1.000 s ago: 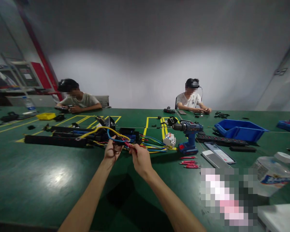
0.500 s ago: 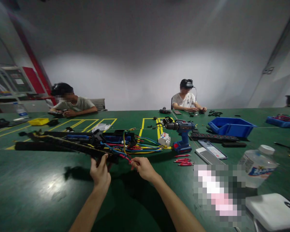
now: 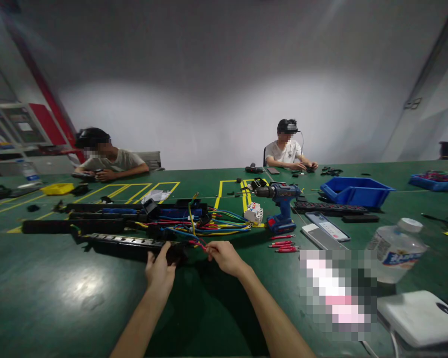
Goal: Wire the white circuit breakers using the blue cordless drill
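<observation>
My left hand (image 3: 160,268) grips the right end of a long black power strip (image 3: 125,240), which lies tilted with a row of pale metal-looking parts showing along its upper side. From that end come red wires (image 3: 200,244), and my right hand (image 3: 224,257) pinches them between thumb and fingertips. Just behind lie more black power strips (image 3: 70,226), with a bundle of blue, green, yellow and red wires (image 3: 227,226) running out to the right. The fingers of my left hand under the strip are partly hidden.
A blue cordless drill (image 3: 281,206) stands beside a white breaker block (image 3: 254,213). Several red-sleeved leads (image 3: 282,244), two phones (image 3: 326,228), a plastic bottle (image 3: 397,251), a white device (image 3: 421,315) and a blue bin (image 3: 354,191) are rightward. Two people sit across the green table (image 3: 78,288).
The held power strip has come down and toward me, and has rolled so its row of metal-looking parts shows. My left hand moved slightly right and down with it; my right hand still pinches the wires.
</observation>
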A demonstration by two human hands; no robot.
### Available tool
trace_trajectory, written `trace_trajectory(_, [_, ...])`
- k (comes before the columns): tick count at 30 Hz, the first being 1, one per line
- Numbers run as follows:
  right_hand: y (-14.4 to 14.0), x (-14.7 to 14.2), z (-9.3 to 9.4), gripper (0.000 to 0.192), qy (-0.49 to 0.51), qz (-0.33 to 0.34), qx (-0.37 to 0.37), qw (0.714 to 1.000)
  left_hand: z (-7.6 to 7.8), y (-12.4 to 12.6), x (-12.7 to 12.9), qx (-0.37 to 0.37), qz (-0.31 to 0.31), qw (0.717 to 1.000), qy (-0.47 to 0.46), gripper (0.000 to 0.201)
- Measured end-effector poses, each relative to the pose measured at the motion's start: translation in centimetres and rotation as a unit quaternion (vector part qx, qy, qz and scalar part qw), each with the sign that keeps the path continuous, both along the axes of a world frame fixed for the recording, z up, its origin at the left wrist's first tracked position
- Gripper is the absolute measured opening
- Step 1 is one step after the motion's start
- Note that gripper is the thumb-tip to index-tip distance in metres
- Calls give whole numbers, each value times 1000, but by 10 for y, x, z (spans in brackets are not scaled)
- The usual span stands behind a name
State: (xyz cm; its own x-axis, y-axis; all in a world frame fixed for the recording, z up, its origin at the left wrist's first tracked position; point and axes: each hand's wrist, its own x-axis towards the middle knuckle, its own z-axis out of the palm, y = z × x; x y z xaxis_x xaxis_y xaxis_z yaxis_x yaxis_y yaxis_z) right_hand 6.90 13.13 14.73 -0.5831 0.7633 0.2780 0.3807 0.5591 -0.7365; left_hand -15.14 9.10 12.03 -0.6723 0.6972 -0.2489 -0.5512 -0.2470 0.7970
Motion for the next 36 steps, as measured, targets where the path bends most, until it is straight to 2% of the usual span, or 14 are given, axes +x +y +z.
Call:
trace_trajectory(2, [3,0,-3,25,-9,-16,0,1000,0,0,-2,-7,-28,1000,-7,75])
trace_trajectory(4, [7,2,-5,27,-17,-30,0,999,-2,-4,-5,-20,-52,998,0,78])
trace_trajectory(7, [12,5,-7,27,-24,-43,5,999,-5,-14,-11,-27,-86,995,47,60])
trace_trajectory(9, [15,7,-10,27,-29,-51,9,998,-5,-21,-16,-26,-86,984,156,51])
trace_trajectory(11, [17,9,-12,27,-32,-62,14,997,-3,-25,-21,-22,-60,940,335,52])
trace_trajectory(13, [18,9,-15,27,-34,-76,20,996,0,-25,-28,-12,-46,865,500,57])
trace_trajectory(14, [19,9,-16,25,-34,-83,23,996,1,-23,-31,-5,-58,830,554,58])
trace_trajectory(16, [21,9,-18,22,-35,-97,30,994,3,-17,-38,7,-97,782,616,57])
trace_trajectory(19, [24,7,-20,19,-32,-124,39,991,4,-5,-44,16,-130,748,651,51])
trace_trajectory(24, [31,10,-26,18,-7,-184,41,982,0,9,-46,8,-106,710,696,41])
trace_trajectory(27, [34,19,-32,31,8,-191,41,981,-4,9,-43,7,-84,701,709,43])
trace_trajectory(30, [37,28,-37,31,12,-194,32,980,-4,5,-40,3,-83,699,710,45])
trace_trajectory(31, [37,30,-37,28,12,-194,29,980,-4,4,-39,3,-85,705,704,46])
trace_trajectory(36, [40,39,-32,15,3,-165,23,986,1,0,-33,29,-93,769,632,48])
